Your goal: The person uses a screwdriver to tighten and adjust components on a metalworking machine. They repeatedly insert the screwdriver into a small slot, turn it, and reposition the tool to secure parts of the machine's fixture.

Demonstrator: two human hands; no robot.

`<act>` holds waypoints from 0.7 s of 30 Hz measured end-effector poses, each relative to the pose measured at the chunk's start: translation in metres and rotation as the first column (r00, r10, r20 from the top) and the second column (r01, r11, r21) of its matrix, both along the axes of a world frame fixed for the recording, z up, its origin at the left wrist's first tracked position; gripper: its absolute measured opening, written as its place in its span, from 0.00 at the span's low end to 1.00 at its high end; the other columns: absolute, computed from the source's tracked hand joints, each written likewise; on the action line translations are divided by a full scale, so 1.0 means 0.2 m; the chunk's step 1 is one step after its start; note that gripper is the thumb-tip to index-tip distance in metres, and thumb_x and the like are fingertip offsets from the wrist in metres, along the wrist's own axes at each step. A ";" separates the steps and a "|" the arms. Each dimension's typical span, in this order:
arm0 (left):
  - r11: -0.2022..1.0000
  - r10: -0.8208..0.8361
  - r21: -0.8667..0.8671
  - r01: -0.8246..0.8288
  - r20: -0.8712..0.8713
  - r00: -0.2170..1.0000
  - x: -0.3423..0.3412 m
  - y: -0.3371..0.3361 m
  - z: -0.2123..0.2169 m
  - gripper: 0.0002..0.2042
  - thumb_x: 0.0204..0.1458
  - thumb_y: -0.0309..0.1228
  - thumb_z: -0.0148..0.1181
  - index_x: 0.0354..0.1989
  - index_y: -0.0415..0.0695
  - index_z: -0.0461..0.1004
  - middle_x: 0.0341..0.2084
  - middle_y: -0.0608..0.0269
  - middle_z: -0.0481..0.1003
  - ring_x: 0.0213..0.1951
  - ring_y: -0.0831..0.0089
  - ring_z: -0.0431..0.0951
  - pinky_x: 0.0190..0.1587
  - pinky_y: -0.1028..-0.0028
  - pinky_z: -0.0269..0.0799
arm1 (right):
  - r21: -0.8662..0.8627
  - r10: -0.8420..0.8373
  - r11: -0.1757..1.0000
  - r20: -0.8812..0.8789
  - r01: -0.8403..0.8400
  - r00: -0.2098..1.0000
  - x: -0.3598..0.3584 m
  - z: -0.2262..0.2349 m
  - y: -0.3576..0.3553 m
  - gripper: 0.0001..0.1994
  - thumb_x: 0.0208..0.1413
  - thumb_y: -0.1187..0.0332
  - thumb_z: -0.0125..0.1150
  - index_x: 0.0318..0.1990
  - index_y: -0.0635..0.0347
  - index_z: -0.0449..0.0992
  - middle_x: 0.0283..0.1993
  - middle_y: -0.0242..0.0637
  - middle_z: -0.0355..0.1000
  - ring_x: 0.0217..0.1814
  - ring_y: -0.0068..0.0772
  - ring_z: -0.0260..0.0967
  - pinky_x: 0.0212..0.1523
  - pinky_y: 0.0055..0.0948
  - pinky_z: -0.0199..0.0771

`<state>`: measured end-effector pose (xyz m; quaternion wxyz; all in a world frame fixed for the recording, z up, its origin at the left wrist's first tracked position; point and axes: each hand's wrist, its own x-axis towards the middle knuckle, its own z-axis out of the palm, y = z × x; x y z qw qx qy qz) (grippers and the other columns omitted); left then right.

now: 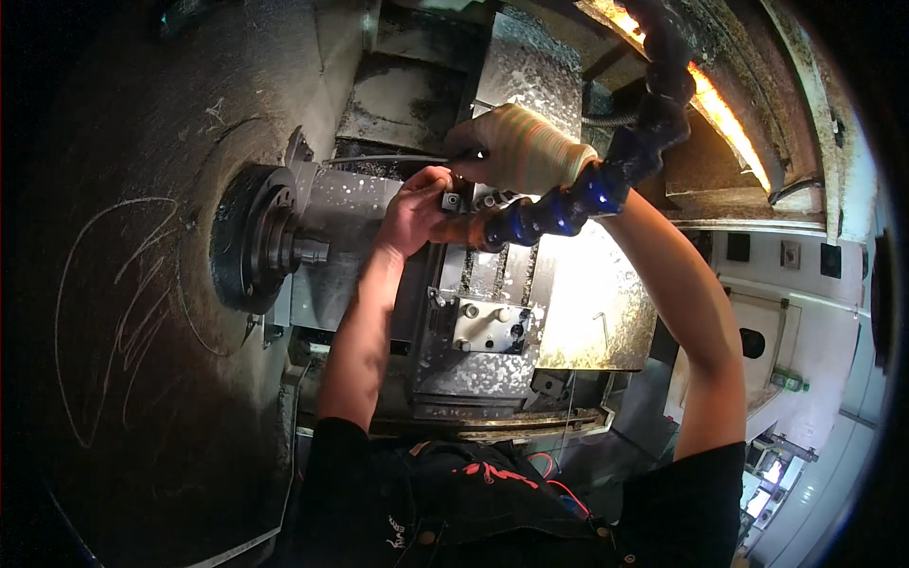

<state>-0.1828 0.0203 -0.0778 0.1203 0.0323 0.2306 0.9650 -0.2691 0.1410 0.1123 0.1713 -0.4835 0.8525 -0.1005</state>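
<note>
My left hand point(409, 216) is bare and reaches up to a small metal block point(452, 201) on the machine's slide. Its fingers are bent and pressed together at the block's upper side; what lies between them is hidden. Close beside it, my right hand point(530, 151) wears a striped knit glove. The gloved fingers are closed round the right end of a thin dark rod point(388, 158), which runs leftward above the left hand. A blue and black segmented coolant hose point(559, 213) with an orange nozzle point(456, 230) crosses in front of the right wrist.
A dark round chuck point(254, 239) with a stepped metal nose projects from the left wall. Below my hands a holed tool block point(490, 326) sits on the chip-covered slide point(464, 379). A brightly lit metal cover point(597, 303) lies to the right, bearing a small hex key point(603, 327).
</note>
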 end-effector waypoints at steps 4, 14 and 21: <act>0.981 0.162 -0.066 -0.180 -0.217 0.963 0.01 0.03 0.00 0.06 0.52 0.29 0.52 0.29 0.39 0.69 0.33 0.66 0.67 0.38 0.79 0.66 0.44 0.80 0.58 | -0.020 0.021 1.000 0.034 -0.021 0.999 0.02 0.06 -0.02 0.16 0.48 0.62 0.57 0.44 0.60 0.74 0.36 0.46 0.74 0.37 0.41 0.73 0.40 0.31 0.71; 0.700 0.296 -0.432 -0.568 -0.549 0.782 -0.02 0.00 -0.02 0.07 0.39 0.19 0.45 0.27 0.38 0.69 0.32 0.64 0.67 0.38 0.76 0.67 0.43 0.80 0.60 | -0.130 -0.046 0.990 0.108 0.060 0.993 0.01 -0.02 0.05 0.17 0.48 0.62 0.58 0.44 0.59 0.74 0.33 0.44 0.74 0.33 0.38 0.72 0.37 0.29 0.72; 0.574 0.360 -0.440 -0.691 -0.623 0.695 -0.03 0.00 0.01 0.07 0.36 0.16 0.45 0.25 0.37 0.68 0.30 0.64 0.68 0.35 0.74 0.68 0.41 0.79 0.62 | -0.097 -0.053 0.993 0.090 0.061 0.995 0.01 -0.01 0.05 0.14 0.47 0.64 0.59 0.41 0.58 0.74 0.31 0.43 0.74 0.31 0.37 0.72 0.35 0.29 0.71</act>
